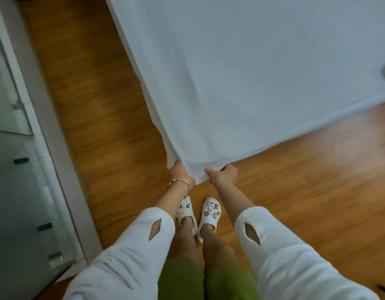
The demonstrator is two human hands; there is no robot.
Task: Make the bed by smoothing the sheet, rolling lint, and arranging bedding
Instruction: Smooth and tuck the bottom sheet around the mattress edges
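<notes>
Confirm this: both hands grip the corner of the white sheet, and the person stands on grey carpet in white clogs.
Wrong on the floor. The head view shows both the left hand and right hand gripping the sheet corner, white clogs on, but the floor is brown wood, not grey carpet.

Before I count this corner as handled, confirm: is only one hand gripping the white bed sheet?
No, both the left hand and right hand grip the white bed sheet.

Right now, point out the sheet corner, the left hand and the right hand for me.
sheet corner (198, 169), head view, on the white fabric between the hands.
left hand (182, 175), head view, on the back of the hand.
right hand (225, 175), head view, on the knuckles.
</notes>
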